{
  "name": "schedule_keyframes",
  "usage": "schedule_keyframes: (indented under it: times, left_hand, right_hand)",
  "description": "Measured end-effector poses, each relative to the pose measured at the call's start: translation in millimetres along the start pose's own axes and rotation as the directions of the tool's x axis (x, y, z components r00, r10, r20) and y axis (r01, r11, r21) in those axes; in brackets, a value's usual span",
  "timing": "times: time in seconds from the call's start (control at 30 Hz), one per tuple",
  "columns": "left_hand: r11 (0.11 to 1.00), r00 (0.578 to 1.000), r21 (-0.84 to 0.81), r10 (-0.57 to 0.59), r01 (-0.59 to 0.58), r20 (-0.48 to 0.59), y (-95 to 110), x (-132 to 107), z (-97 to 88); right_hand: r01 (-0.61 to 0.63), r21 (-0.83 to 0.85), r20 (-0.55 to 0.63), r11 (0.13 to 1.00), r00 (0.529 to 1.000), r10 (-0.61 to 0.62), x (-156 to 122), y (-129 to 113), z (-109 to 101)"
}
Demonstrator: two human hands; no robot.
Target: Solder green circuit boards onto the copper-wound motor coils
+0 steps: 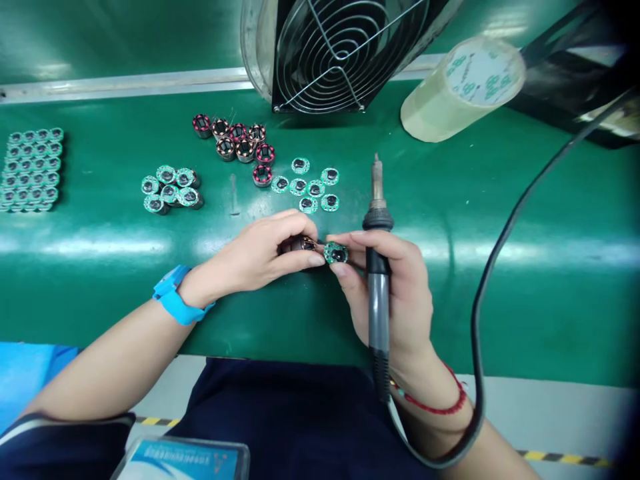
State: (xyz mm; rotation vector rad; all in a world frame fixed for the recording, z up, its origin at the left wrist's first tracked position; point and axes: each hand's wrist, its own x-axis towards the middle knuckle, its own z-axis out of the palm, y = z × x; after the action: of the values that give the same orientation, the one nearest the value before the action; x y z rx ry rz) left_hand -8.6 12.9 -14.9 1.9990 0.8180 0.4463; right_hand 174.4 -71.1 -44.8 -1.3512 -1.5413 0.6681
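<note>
My left hand [260, 257], with a blue wrist strap, pinches a small dark wound coil part [299, 245] just above the green table. My right hand [395, 293] pinches a small round green circuit board [335, 253] against that coil with thumb and forefinger. The same hand clasps a grey soldering iron [379, 280] in its palm, tip pointing away from me. A red string bracelet circles my right wrist.
Loose round green boards [310, 185] lie beyond my hands, red-black coils [237, 145] farther back, assembled pieces [170, 190] to the left, and a packed block of boards [30, 170] at far left. A fan [345, 50] and a tape roll [463, 87] stand behind. The iron's black cable [493, 260] loops on the right.
</note>
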Motion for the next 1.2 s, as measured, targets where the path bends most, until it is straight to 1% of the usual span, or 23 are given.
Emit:
schedule_keyframes:
  times: [0.07, 0.1, 0.13, 0.17, 0.23, 0.27, 0.3, 0.37, 0.47, 0.6, 0.67, 0.77, 0.83, 0.9, 0.97, 1.03, 1.07, 1.1, 1.13, 1.2]
  left_hand:
    - [0.997, 0.999, -0.072, -0.018, 0.015, -0.030, 2.0, -1.9, 1.4]
    - [0.987, 0.997, -0.148, -0.064, 0.057, -0.038, 3.6, -2.8, 2.7]
    - [0.959, 0.991, -0.255, -0.131, 0.119, -0.030, 5.5, -3.4, 4.0]
    - [0.906, 0.979, -0.380, -0.205, 0.188, -0.005, 7.6, -3.9, 5.1]
    - [0.742, 0.941, -0.597, -0.331, 0.304, 0.069, 11.5, -4.5, 6.6]
    - [0.663, 0.922, -0.665, -0.373, 0.345, 0.107, 13.1, -4.8, 6.9]
    - [0.601, 0.905, -0.707, -0.404, 0.374, 0.135, 14.2, -5.1, 7.2]
    - [0.530, 0.875, -0.739, -0.455, 0.415, 0.165, 15.3, -6.2, 7.9]
    - [0.500, 0.850, -0.742, -0.496, 0.447, 0.178, 15.4, -8.3, 10.6]
    - [0.501, 0.839, -0.728, -0.512, 0.468, 0.186, 17.2, -10.1, 14.0]
    - [0.497, 0.845, -0.735, -0.500, 0.461, 0.192, 19.3, -10.3, 14.3]
    - [0.532, 0.878, -0.736, -0.445, 0.418, 0.177, 22.2, -9.9, 14.4]
    - [0.592, 0.897, -0.703, -0.415, 0.394, 0.153, 23.0, -9.7, 14.2]
    - [0.674, 0.907, -0.639, -0.412, 0.371, 0.092, 22.4, -10.3, 12.2]
    - [0.796, 0.905, -0.499, -0.422, 0.341, -0.055, 20.6, -11.6, 7.0]
    - [0.907, 0.889, -0.232, -0.402, 0.352, -0.220, 17.4, -13.3, -1.3]
    - [0.925, 0.882, -0.068, -0.377, 0.373, -0.282, 15.2, -14.2, -6.0]
    - [0.913, 0.880, 0.094, -0.348, 0.396, -0.324, 12.8, -15.2, -10.8]
    - [0.879, 0.880, 0.238, -0.318, 0.414, -0.353, 10.0, -16.2, -15.3]
    - [0.774, 0.877, 0.459, -0.254, 0.437, -0.407, 3.8, -18.9, -23.3]
  right_hand:
    - [0.073, -0.044, -0.033, 0.996, 0.997, -0.075, 2.1, -1.8, -0.8]
    - [0.124, -0.060, -0.042, 0.990, 0.991, -0.127, 3.3, -2.8, -1.2]
    - [0.179, -0.066, -0.045, 0.982, 0.982, -0.182, 4.6, -3.7, -1.6]
    - [0.228, -0.060, -0.042, 0.972, 0.972, -0.231, 5.8, -4.4, -1.9]
    - [0.286, -0.026, -0.013, 0.958, 0.958, -0.287, 7.6, -5.5, -2.1]
    - [0.298, -0.015, 0.008, 0.954, 0.954, -0.298, 8.1, -5.9, -2.1]
    - [0.303, -0.019, 0.028, 0.953, 0.953, -0.302, 8.4, -6.2, -1.8]
    - [0.319, -0.054, 0.055, 0.946, 0.947, -0.316, 8.4, -6.7, -1.0]
    - [0.360, -0.101, 0.060, 0.927, 0.933, -0.356, 8.3, -7.5, 1.1]
    - [0.369, -0.172, 0.065, 0.913, 0.929, -0.363, 9.8, -9.9, 4.1]
    - [0.372, -0.253, 0.086, 0.893, 0.928, -0.362, 11.4, -11.4, 5.8]
    - [0.378, -0.360, 0.117, 0.853, 0.925, -0.360, 13.2, -12.6, 8.6]
    - [0.388, -0.381, 0.123, 0.839, 0.921, -0.370, 13.0, -12.4, 10.1]
    - [0.400, -0.356, 0.128, 0.844, 0.916, -0.380, 11.5, -11.6, 10.5]
    - [0.382, -0.307, 0.109, 0.872, 0.924, -0.367, 9.0, -10.3, 9.4]
    - [0.336, -0.254, 0.070, 0.907, 0.942, -0.329, 6.3, -8.2, 7.3]
    - [0.313, -0.233, 0.050, 0.921, 0.949, -0.310, 5.1, -6.9, 6.1]
    - [0.295, -0.222, 0.036, 0.929, 0.955, -0.295, 4.0, -5.7, 5.1]
    - [0.283, -0.216, 0.030, 0.934, 0.958, -0.284, 3.1, -4.5, 4.3]
    - [0.274, -0.208, 0.028, 0.939, 0.961, -0.274, 1.6, -2.5, 3.5]
